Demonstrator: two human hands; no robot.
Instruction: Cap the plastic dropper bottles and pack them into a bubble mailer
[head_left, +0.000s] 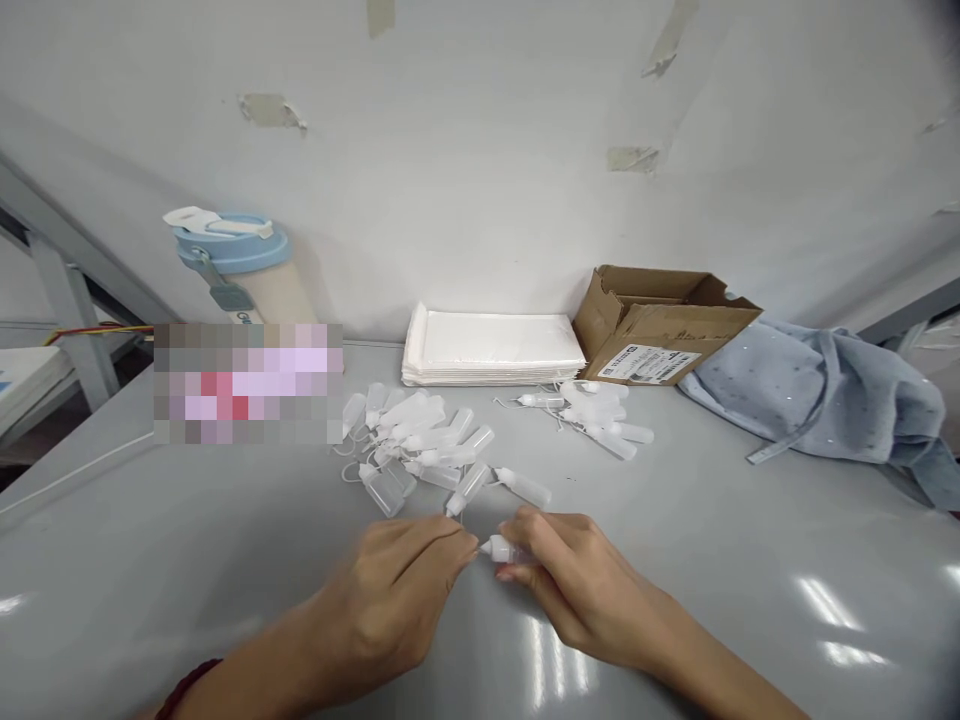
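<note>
My right hand (574,580) grips a small translucent bottle (501,549) with a white pointed tip, which points left. My left hand (397,590) is closed in a pinch right at that tip; what lies between its fingertips is too small to make out. Just beyond my hands lies a loose pile of several similar bottles (420,425) with thin looped strings or straps. One bottle (466,488) rests close to my left fingertips, and another (525,487) lies a little to its right. A smaller group of bottles (600,412) sits further back on the right.
Against the wall stand a stack of white flat packs (495,345) and an open cardboard box (664,325). Light blue cloth (817,395) lies at the right. A blue-lidded tumbler (240,265) stands at the back left, behind a pixelated patch. All rest on a grey table (225,540).
</note>
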